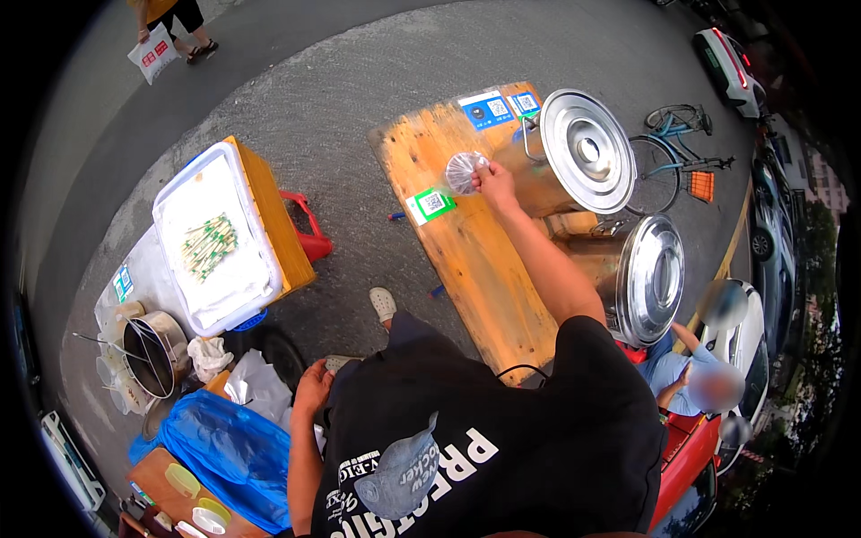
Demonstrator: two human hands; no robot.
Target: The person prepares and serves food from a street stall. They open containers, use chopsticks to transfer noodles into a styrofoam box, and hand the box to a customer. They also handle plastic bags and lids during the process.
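My right hand reaches over a wooden table and pinches the edge of a round, clear plastic item. Whether that item is a thin bag or a cup is hard to tell. It hovers by a green printed-code card on the tabletop. Just right of this hand stands a large lidded stainless-steel pot, with a second lidded pot nearer me. My left hand hangs beside my thigh, its fingers partly hidden, near crumpled white plastic bags.
On the left, a white tray holding wrapped skewered sticks tops a yellow crate. Nearby are a red stool, a metal pot and a blue plastic bag. A person sits at right; a bicycle stands beyond.
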